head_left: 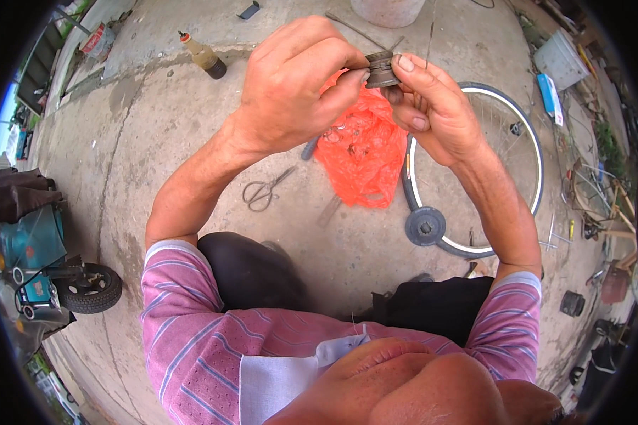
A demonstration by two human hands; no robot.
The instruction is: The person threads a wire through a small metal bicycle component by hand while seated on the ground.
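My right hand (438,108) grips the metal part (382,70), my left hand (299,79) pinching its edge; a loose hold could drop it toward the red bag (366,157).

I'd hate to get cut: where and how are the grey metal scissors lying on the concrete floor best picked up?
Grip the scissors by their looped handles, probably from the picture's lower left: the loops lie there and the blades point upper right.
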